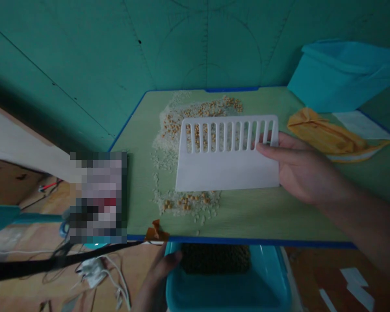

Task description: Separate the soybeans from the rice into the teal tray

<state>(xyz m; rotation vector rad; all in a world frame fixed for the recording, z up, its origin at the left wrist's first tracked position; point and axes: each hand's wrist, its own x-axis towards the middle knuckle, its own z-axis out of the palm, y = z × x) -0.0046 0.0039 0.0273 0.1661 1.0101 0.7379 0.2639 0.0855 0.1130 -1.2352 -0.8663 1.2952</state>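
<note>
My right hand (299,169) is closed on the right end of a white plastic scraper (227,171) with a row of slots along its far edge. The scraper is above the table, covering part of the spread of white rice-like grains (165,151). Round yellow-brown beans (211,106) lie among the grains, and a smaller patch of beans (191,200) shows nearer the front edge. Below that edge, my left hand (162,268) grips the left rim of a blue basin (227,290), its thumb over the rim. Something dark and rough-textured (214,258) lies in the basin.
The light green table (263,216) has a blue edge and brown tape (156,232) at its front. A yellow cloth (325,134) and a blue fabric bin (347,78) stand at the right. Cables and a white plug (92,272) lie on the floor at left.
</note>
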